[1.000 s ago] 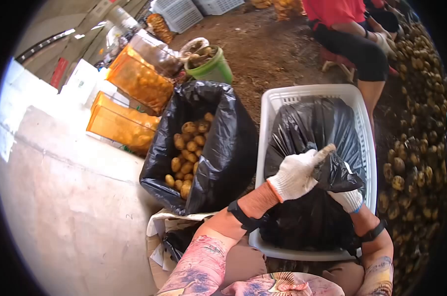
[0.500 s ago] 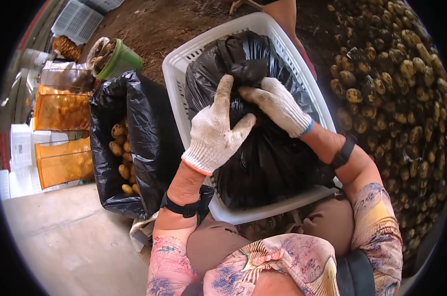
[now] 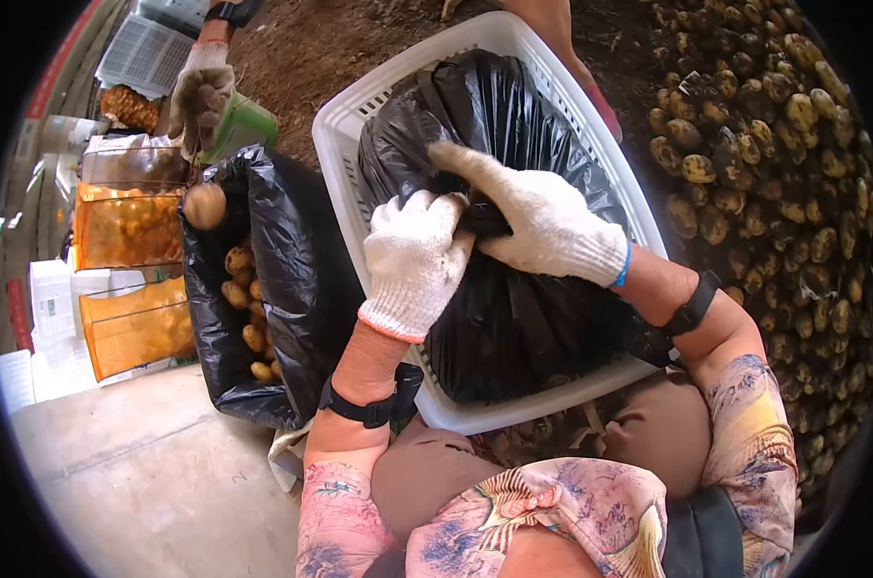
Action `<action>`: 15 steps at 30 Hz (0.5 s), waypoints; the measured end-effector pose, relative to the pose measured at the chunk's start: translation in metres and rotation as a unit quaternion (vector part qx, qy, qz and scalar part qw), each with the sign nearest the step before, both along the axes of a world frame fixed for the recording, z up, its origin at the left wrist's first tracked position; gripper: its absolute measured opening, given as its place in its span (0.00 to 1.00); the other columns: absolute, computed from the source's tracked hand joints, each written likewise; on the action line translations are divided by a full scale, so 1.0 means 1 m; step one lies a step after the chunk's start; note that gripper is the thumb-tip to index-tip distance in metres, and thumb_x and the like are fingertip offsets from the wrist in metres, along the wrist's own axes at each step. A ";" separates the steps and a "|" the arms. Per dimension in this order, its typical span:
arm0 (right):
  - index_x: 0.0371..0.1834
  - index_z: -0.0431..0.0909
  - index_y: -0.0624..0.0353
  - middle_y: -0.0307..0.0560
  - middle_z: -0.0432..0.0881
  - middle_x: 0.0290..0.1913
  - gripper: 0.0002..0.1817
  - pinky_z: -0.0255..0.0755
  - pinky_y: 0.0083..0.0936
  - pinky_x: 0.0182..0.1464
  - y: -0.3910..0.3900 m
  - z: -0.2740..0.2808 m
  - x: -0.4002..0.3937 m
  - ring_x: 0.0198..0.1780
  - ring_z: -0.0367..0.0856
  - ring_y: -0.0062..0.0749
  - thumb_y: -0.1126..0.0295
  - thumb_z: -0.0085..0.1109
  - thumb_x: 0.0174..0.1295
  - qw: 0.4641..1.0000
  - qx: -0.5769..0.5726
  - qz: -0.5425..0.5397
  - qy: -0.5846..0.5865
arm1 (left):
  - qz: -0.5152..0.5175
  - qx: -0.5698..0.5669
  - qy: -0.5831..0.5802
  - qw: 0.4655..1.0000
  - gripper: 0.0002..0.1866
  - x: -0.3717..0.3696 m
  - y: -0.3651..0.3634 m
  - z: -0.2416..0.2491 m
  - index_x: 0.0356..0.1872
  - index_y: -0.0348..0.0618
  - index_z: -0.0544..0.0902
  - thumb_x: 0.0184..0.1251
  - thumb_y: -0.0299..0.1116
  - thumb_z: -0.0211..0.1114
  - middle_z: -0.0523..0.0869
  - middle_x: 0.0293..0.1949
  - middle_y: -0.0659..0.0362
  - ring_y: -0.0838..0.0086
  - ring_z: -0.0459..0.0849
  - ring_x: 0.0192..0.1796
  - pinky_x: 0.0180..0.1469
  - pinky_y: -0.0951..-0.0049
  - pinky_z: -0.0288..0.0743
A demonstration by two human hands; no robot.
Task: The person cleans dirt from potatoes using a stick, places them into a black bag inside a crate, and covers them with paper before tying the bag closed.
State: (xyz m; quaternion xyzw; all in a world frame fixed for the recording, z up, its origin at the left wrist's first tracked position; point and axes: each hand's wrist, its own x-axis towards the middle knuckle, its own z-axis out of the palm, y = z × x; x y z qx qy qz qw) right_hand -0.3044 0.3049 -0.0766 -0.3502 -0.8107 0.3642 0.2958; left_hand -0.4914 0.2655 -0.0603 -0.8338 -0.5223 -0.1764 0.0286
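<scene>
A black plastic bag, bulging and gathered at its top, fills a white plastic basket. My left hand, in a white knit glove, is closed around the gathered neck of the bag. Beside it, my right hand wears a similar glove with a blue cuff edge; its thumb and index finger are spread against the gathered plastic, and its other fingers are partly hidden. The bag's contents do not show.
Left of the basket stands a container lined with black plastic, holding potatoes. Another person's gloved hand is above it, near a green bucket and a blurred potato. Many potatoes cover the ground at right.
My left hand has gone from pointing fingers to closed on the bag's neck, and the twisted top is now between my hands. Another person's gloved hand and a blurred potato have appeared at upper left.
</scene>
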 end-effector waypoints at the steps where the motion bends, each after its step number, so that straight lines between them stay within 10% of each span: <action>1: 0.75 0.63 0.55 0.54 0.79 0.59 0.46 0.77 0.35 0.55 -0.001 -0.004 -0.007 0.52 0.82 0.50 0.75 0.69 0.48 0.997 0.074 -0.010 -0.001 | -0.014 -0.023 -0.031 0.999 0.14 0.002 -0.001 0.005 0.42 0.44 0.84 0.52 0.29 0.67 0.82 0.35 0.53 0.50 0.80 0.39 0.44 0.54 0.75; 6: 0.44 0.82 0.59 0.48 0.80 0.48 0.19 0.77 0.38 0.49 0.011 -0.018 -0.005 0.49 0.81 0.48 0.74 0.68 0.45 0.994 0.086 -0.009 -0.072 | -0.039 -0.058 -0.065 0.995 0.10 0.003 0.007 0.013 0.38 0.40 0.83 0.53 0.26 0.68 0.84 0.37 0.51 0.50 0.82 0.42 0.46 0.56 0.76; 13: 0.43 0.84 0.62 0.51 0.83 0.42 0.19 0.77 0.39 0.49 0.019 -0.012 -0.001 0.46 0.83 0.51 0.74 0.60 0.44 0.993 0.114 0.011 0.011 | -0.021 -0.038 -0.093 0.995 0.21 0.001 0.006 0.007 0.48 0.42 0.80 0.49 0.23 0.70 0.86 0.40 0.52 0.50 0.83 0.45 0.50 0.56 0.77; 15: 0.43 0.82 0.66 0.57 0.84 0.39 0.19 0.77 0.37 0.48 0.023 -0.007 0.006 0.45 0.84 0.51 0.73 0.59 0.44 0.993 -0.104 0.046 -0.009 | -0.049 0.028 -0.058 0.997 0.25 0.002 0.009 0.006 0.50 0.44 0.80 0.46 0.21 0.70 0.86 0.40 0.53 0.48 0.82 0.44 0.49 0.56 0.77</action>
